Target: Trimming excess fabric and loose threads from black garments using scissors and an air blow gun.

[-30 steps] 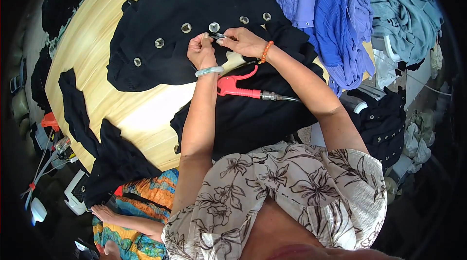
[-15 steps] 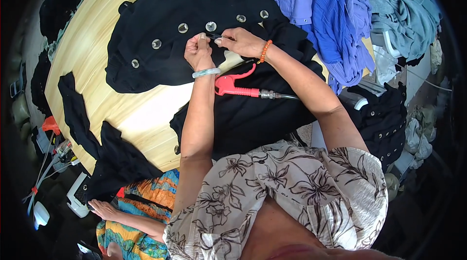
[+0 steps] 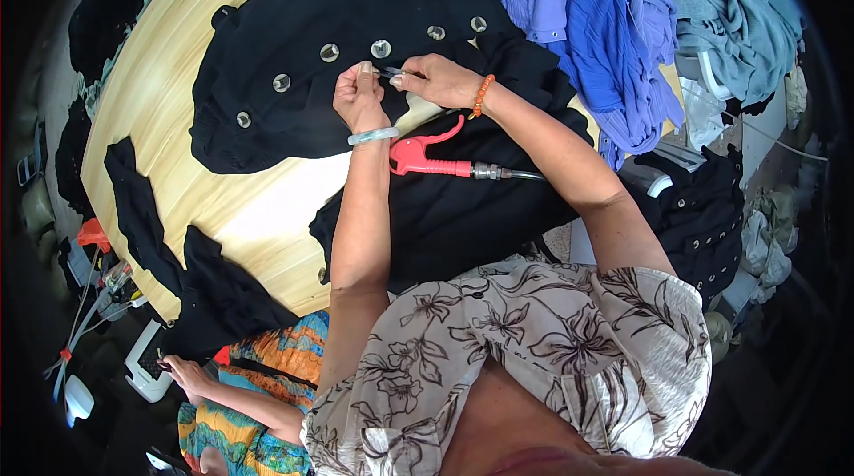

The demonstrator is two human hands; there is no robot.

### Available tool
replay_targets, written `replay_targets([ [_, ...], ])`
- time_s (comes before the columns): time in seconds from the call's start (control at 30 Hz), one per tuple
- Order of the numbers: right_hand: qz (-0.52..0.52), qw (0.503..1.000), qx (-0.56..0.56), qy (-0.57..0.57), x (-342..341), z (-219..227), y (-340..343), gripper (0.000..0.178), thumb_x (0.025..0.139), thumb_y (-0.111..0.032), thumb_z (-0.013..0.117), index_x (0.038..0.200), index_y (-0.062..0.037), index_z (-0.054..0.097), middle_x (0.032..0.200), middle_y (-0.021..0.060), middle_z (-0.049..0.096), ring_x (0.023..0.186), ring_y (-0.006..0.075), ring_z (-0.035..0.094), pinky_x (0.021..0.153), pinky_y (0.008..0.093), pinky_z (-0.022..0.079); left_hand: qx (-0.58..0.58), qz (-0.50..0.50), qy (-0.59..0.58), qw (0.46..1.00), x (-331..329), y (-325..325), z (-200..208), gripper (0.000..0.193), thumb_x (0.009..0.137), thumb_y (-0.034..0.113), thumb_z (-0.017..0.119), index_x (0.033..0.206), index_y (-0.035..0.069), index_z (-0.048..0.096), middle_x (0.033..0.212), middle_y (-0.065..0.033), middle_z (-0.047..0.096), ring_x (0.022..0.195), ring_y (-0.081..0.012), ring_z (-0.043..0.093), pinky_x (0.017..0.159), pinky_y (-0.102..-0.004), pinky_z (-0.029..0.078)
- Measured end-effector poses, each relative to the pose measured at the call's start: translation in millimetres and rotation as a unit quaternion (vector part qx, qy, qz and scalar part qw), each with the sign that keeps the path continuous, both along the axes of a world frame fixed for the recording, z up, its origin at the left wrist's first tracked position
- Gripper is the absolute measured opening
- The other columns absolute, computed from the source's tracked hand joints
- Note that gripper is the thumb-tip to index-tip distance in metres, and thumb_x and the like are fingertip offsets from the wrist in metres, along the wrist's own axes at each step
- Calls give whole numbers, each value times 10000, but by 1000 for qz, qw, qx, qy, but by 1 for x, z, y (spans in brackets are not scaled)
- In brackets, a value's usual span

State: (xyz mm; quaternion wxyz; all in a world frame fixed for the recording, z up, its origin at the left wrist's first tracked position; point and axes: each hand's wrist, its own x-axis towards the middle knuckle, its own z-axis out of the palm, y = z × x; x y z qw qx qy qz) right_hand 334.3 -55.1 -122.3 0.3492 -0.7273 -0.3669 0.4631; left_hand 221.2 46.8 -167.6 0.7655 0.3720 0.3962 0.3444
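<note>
A black knit cardigan point(image 3: 302, 116) with large pale-centred buttons lies spread on the wooden table point(image 3: 258, 209). My left hand point(image 3: 360, 98), below a jade-like bangle, pinches the cardigan's edge just beneath a button. Close beside it, my right hand point(image 3: 438, 82) is closed round small dark thread snips point(image 3: 389, 72), their tip pointing at the left fingertips. The snips are mostly hidden by my fingers. Under my wrists rests a red air blow gun point(image 3: 436, 165) with a metal fitting and hose, on more black knit fabric point(image 3: 445, 227).
Purple-blue garments point(image 3: 605, 40) lie at the table's right, with grey-green cloth point(image 3: 729, 22) beyond. Buttoned black garments point(image 3: 703, 236) are piled lower right. At lower left, a co-worker's hand point(image 3: 187, 376) holds a small dark thing near a black piece point(image 3: 213, 289).
My hands stay at the cardigan's edge with only a slight shift. The co-worker's hand has turned and lifted slightly at the lower left.
</note>
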Motion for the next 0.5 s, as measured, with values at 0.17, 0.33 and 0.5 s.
replay_targets([
  [0.17, -46, 995, 26, 83, 0, -15, 5, 365, 973, -349, 565, 908, 2, 637, 655, -15, 503, 604, 79, 449, 555, 273, 393, -1, -2, -8, 1000, 0, 0, 0, 77, 915, 78, 650, 881, 23, 607, 729, -23, 599, 553, -37, 445, 460, -179, 323],
  [0.33, -49, 992, 14, 111, -2, -15, 9, 353, 981, -344, 554, 921, -7, 640, 661, -34, 492, 594, 49, 408, 541, 233, 360, -3, 4, -5, 1000, 0, 0, -1, 71, 916, 76, 649, 890, 22, 611, 732, -21, 603, 553, -37, 452, 459, -177, 324],
  [0.5, -89, 991, 69, 78, -3, -22, 9, 339, 979, -325, 553, 887, -5, 620, 646, -9, 491, 588, 81, 409, 549, 271, 375, -3, -8, -15, 1000, 1, 0, 0, 74, 913, 75, 652, 886, 22, 608, 732, -21, 603, 554, -34, 453, 460, -172, 320],
])
